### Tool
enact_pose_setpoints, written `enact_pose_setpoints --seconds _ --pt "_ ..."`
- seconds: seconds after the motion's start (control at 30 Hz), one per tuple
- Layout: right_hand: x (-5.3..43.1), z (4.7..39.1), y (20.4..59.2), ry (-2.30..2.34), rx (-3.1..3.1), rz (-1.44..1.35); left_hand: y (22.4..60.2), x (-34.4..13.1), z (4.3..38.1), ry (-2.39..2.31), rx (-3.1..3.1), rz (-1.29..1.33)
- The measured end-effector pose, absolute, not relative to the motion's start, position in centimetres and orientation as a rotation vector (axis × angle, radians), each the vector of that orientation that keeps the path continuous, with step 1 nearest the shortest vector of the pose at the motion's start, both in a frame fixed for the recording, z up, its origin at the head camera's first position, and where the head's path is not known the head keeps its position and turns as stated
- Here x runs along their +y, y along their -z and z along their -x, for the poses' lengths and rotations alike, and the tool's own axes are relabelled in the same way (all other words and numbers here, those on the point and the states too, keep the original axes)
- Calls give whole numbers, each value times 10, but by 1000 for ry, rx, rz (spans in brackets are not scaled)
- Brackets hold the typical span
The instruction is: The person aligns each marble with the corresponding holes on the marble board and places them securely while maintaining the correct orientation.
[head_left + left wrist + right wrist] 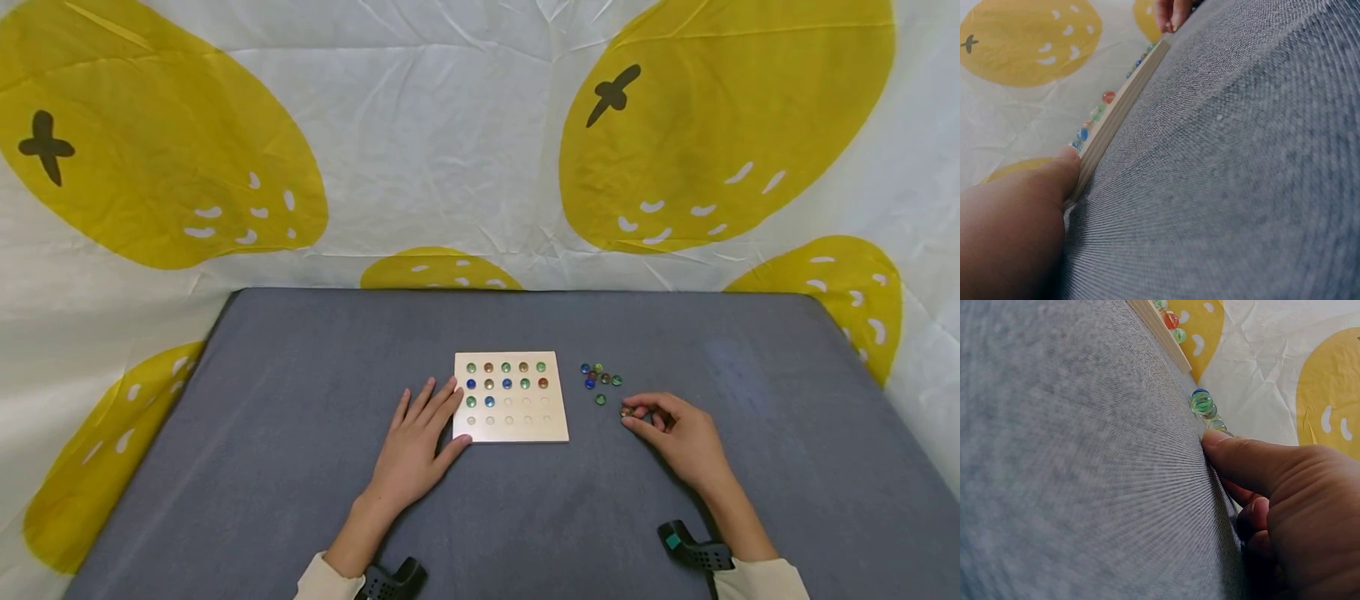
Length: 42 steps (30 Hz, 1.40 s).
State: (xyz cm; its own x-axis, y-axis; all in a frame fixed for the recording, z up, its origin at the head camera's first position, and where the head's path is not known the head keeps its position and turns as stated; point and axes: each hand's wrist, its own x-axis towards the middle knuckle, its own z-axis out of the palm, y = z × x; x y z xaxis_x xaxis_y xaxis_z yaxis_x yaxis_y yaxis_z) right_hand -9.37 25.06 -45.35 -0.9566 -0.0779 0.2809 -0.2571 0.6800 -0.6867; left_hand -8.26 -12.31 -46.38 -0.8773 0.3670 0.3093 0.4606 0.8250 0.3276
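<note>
A pale wooden board (537,430) with rows of round hollows lies flat on the table. Glass marbles fill its two back rows, and a green marble (471,402) and a blue marble (490,402) sit at the left of the third. My left hand (414,450) rests on the board's left side, fingers spread, with the thumb (1067,164) at its near corner. Right of the board, my right hand (686,437) pinches a reddish-brown marble (626,412) between thumb and fingers, low over the cloth. In the right wrist view, the thumb (1235,450) mostly hides that marble.
Several loose marbles, among them a blue one (586,368) and a green one (601,400), lie between the board and my right hand. Grey cloth (315,375) covers the table. Behind it hangs a white curtain (442,150) printed with yellow shapes.
</note>
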Motion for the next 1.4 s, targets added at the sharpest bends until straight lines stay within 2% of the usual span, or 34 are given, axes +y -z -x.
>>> enact_pose_setpoints --seconds 1.4 --pt "248 93 456 -1097 -2659 -204 467 -122 82 583 -2771 626"
